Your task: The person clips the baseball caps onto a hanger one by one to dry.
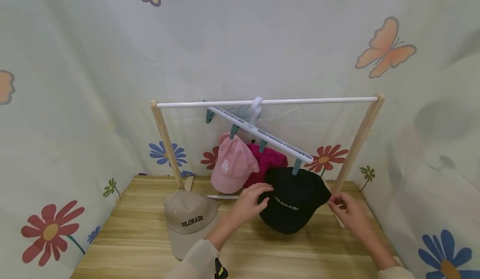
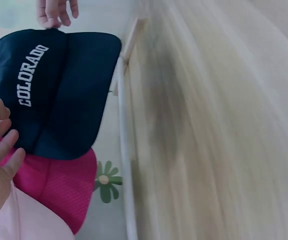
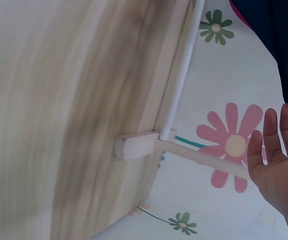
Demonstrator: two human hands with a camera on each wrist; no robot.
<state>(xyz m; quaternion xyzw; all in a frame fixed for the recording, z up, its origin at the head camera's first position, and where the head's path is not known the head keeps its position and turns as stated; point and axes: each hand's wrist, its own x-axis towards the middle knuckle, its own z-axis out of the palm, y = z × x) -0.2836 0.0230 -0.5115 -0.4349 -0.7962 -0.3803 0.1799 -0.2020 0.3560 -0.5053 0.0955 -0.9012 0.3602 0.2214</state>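
A black cap [image 1: 296,204] with white COLORADO lettering hangs from the right-end teal clip [image 1: 297,166] of a white hanger [image 1: 281,143]. My right hand [image 1: 350,214] pinches the cap's right edge between thumb and fingers. Over at its left side, my left hand [image 1: 247,204] has loosely bent, spread fingers at the crown; whether they touch the fabric is unclear. Behind hangs a magenta cap [image 1: 275,158], partly covered by the black one. A light pink cap [image 1: 233,162] with an LA logo hangs further left. Both are clipped to the same hanger.
The hanger hooks over the white bar [image 1: 322,101] of a wooden-legged rack [image 1: 356,145]. Its far-left teal clip [image 1: 210,115] holds nothing. A beige COLORADO cap [image 1: 191,220] sits on the wood-grain table [image 1: 123,237] at left. Patterned cloth surrounds the table.
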